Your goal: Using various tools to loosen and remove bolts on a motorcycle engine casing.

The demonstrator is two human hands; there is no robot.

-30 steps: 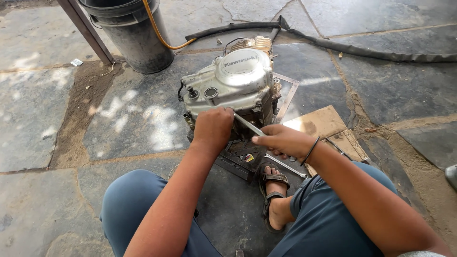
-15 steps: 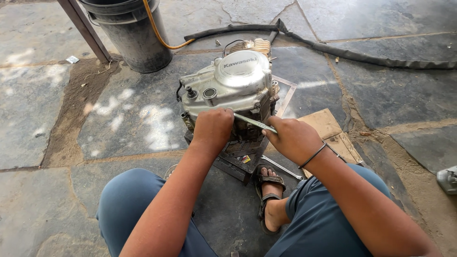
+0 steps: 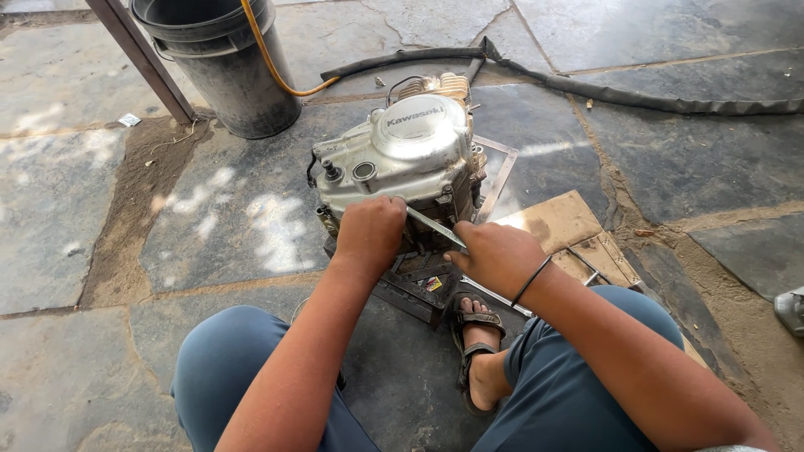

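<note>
Head view, one entry. Engine [image 3: 402, 159]: silver-grey motorcycle engine, standing on the stone floor [image 3: 209, 218] just above frame centre, its round side cover facing up.

Left hand [image 3: 368, 234]: at 6 o'clock of the engine, fingers curled together and pressed against the lower casing edge. What they grip is hidden.

Right hand [image 3: 494, 255]: at 4 o'clock of the engine, fingers closed on a thin flat metal tool [image 3: 435, 228], whose tip runs toward the left hand.

Against half a second ago, the right hand sits slightly lower and the tool lies flatter; the left hand is unchanged.

Surroundings: bucket [image 3: 226, 67] at 11 o'clock, with an orange hose [image 3: 276, 71] trailing from it; black hose [image 3: 636, 96] at 1 o'clock; cardboard [image 3: 561, 222] at 3 o'clock; sandalled foot [image 3: 477, 351] at 6 o'clock.
</note>
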